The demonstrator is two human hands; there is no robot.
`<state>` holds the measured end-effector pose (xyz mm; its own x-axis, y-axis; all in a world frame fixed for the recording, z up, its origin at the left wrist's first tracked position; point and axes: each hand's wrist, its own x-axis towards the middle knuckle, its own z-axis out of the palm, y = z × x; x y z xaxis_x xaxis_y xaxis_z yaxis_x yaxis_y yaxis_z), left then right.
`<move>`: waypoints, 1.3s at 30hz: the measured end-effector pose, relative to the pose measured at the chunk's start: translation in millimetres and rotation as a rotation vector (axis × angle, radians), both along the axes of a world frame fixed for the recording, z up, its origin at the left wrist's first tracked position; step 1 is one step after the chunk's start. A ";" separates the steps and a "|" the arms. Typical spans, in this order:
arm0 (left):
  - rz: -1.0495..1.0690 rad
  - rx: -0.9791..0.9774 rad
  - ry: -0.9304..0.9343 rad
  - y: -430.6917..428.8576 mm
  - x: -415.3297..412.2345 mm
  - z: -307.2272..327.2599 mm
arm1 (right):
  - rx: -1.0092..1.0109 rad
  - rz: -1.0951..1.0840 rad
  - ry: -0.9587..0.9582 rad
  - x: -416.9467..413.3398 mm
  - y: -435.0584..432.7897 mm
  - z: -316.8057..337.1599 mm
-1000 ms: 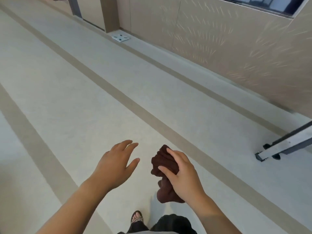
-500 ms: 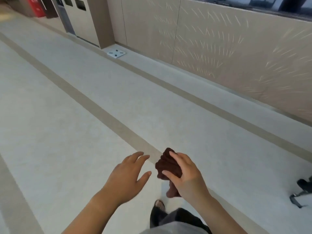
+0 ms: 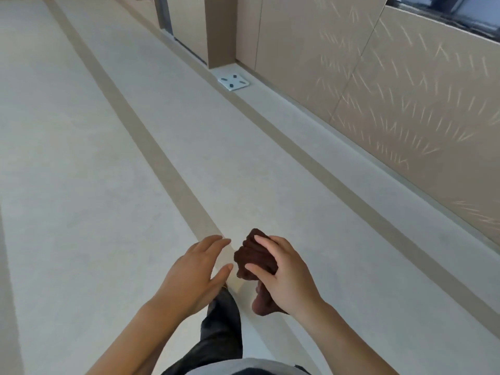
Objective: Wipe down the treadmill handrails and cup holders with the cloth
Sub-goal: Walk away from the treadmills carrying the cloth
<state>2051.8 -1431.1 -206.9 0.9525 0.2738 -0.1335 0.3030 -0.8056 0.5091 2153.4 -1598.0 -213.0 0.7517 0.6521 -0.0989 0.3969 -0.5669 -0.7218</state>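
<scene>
- The right hand [image 3: 290, 280], lower centre of the frame, grasps a dark brown cloth [image 3: 253, 257]. Thumb and fingers [image 3: 266, 244] pinch its bunched upper part. The palm covers its middle, so only a hanging tail shows again below the hand.
- The left hand [image 3: 193, 276] hovers just left of the cloth, apart from it, its fingers [image 3: 215, 241] released and loosely spread.
- Both forearms are cut off by the bottom edge.
- A dark trouser leg [image 3: 223, 328] shows between the arms, its far end hidden behind the left hand.
- On the pale, tan-striped floor [image 3: 81, 158], a small white square plate [image 3: 233, 83] with dark marks lies at upper centre beside the wall [image 3: 405, 104]. What it is cannot be made out.
</scene>
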 end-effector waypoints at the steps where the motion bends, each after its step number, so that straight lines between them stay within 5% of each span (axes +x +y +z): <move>1: -0.001 0.005 0.001 21.4 24.1 0.1 | 0.007 0.009 0.015 22.4 20.9 0.5; 18: -0.047 0.079 0.014 319.6 429.1 30.7 | 0.128 -0.108 -0.061 428.6 303.5 7.0; 28: 0.123 0.118 0.013 499.8 641.9 60.1 | 0.181 0.028 -0.013 673.8 503.1 33.1; 39: 0.203 0.054 0.015 707.1 821.6 23.9 | 0.162 0.170 -0.016 861.0 734.6 14.3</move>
